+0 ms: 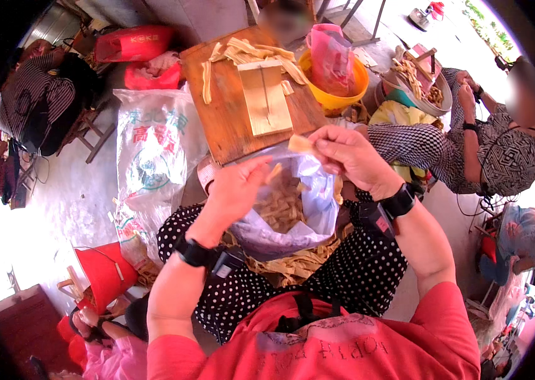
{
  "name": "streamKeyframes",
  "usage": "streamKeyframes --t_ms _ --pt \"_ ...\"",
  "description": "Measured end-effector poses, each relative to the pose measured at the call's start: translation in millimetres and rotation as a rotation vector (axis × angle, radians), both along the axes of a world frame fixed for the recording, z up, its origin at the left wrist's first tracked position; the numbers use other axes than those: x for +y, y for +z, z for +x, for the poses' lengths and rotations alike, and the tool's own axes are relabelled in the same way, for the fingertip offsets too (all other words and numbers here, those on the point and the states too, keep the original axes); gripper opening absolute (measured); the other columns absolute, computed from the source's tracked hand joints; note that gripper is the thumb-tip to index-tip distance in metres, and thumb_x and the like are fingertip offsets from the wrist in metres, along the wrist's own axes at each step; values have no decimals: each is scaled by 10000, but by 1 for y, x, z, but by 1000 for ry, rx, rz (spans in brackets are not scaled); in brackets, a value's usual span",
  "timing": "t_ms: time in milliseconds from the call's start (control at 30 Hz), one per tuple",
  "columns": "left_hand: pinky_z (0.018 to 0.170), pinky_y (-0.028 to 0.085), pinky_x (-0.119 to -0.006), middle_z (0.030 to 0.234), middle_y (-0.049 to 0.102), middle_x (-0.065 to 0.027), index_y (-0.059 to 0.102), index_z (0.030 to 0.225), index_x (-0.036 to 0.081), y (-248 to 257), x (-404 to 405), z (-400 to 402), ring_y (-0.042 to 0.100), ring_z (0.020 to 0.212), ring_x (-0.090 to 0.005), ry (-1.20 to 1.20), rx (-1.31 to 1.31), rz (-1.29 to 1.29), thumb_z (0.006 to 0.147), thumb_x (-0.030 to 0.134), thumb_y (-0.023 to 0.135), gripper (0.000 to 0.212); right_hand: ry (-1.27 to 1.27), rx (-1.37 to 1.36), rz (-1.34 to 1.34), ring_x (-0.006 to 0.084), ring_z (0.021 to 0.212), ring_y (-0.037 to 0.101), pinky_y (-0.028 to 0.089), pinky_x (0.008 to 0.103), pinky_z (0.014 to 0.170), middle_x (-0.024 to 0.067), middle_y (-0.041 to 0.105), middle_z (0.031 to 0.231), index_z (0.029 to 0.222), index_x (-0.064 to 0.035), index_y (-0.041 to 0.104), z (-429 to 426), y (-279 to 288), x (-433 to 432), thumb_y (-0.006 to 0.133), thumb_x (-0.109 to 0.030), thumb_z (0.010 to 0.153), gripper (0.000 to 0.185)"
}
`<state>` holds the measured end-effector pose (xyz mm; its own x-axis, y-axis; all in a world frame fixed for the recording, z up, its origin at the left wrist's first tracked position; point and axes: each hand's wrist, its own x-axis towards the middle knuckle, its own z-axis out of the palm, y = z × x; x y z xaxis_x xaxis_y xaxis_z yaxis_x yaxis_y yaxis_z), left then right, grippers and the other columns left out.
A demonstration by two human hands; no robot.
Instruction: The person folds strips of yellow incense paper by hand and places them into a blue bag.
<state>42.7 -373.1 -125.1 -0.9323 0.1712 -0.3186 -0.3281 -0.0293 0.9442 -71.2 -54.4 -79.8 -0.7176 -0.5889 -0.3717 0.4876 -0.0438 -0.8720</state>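
My left hand (239,190) is over the left rim of a plastic-lined container (315,232), with a small tan piece (274,174) between its fingertips. Above the container's right side, my right hand (343,149) pinches a pale yellowish piece (300,144) between thumb and fingers. Many short brown pieces (279,204) lie inside the lining. Long tan strips (296,266) surround the container between my knees. Beyond it, a wooden board (222,128) carries a smaller pale wooden block (265,102) with a dark line along it, and more strips (248,50) at its far end.
A yellow basin (362,85) holding a pink plastic bag stands right of the board. Clear printed plastic sacks (148,142) lie to the left, near a tipped red bucket (106,275). A person (504,147) sits at the right beside a basket of strips (443,107); others sit around.
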Motion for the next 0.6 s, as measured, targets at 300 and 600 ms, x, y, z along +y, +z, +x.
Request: streamKeyframes --t_ms 300,600 --pt "916 689 -312 1163 910 -55 857 1472 -13 60 40 42 840 982 -115 159 163 -29 1263 159 777 282 201 307 208 52 767 636 501 280 657 -39 737 940 1288 -40 848 70 63 -3 755 -248 1284 228" --pt "1090 639 -397 1360 914 -105 914 1495 64 117 21 59 819 1231 -202 -152 963 -655 1216 201 803 330 442 480 371 56 956 646 548 310 845 -50 749 973 1210 -1 874 90 109 22 810 -238 1240 247"
